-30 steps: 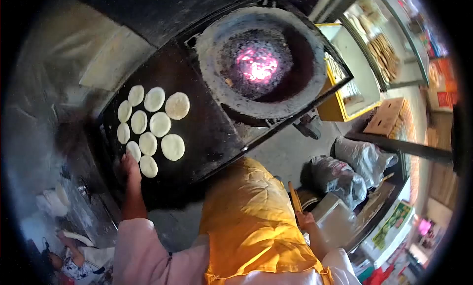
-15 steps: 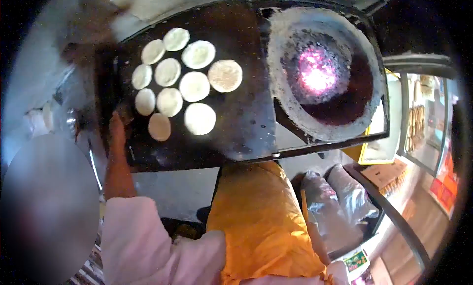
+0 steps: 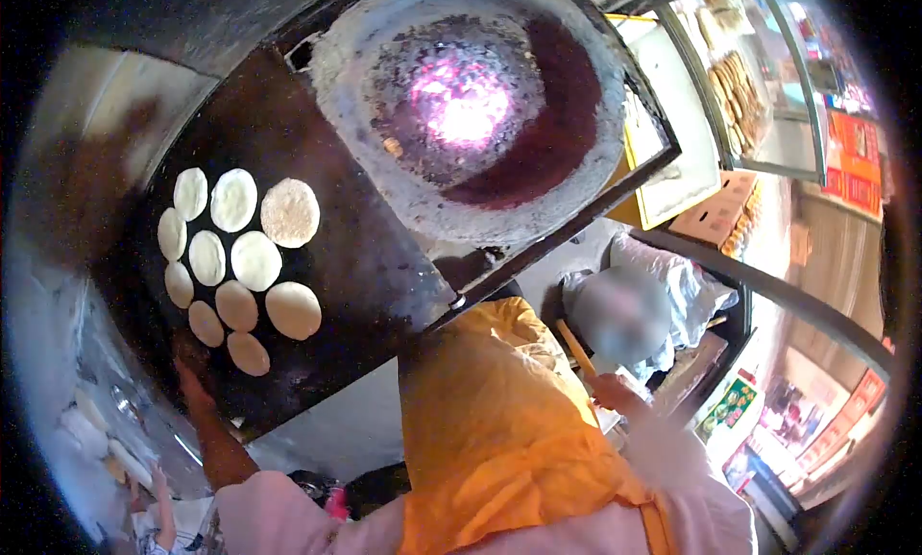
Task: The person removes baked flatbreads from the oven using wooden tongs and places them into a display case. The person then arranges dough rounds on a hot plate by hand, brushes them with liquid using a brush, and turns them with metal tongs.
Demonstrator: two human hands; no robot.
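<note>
My left hand [image 3: 193,380] is at the near left edge of a dark griddle [image 3: 360,257], close to the lowest of the flatbreads. Its fingers are dim, so their pose and anything in them are hard to make out. Several round, pale flatbreads [image 3: 255,260] lie in a cluster on the griddle's left part; one at the upper right of the cluster, a browner flatbread [image 3: 290,213], has a speckled top. Off to the right of my orange apron [image 3: 490,411], my right hand [image 3: 618,394] is closed round a slim wooden stick [image 3: 574,347], which points up and away.
Right of the griddle sits a round clay-rimmed fire pit [image 3: 336,94] with glowing coals [image 3: 461,104]. Plastic sacks [image 3: 687,286] lie below it. Farther right are a cardboard box [image 3: 715,209] and a glass case with breads [image 3: 735,99]. Another person's arm [image 3: 163,507] shows at lower left.
My view has swung to the right, so griddle, flatbreads and fire pit appear farther left and tilted. My right hand with the wooden stick now shows plainly. My left hand stays by the griddle's edge.
</note>
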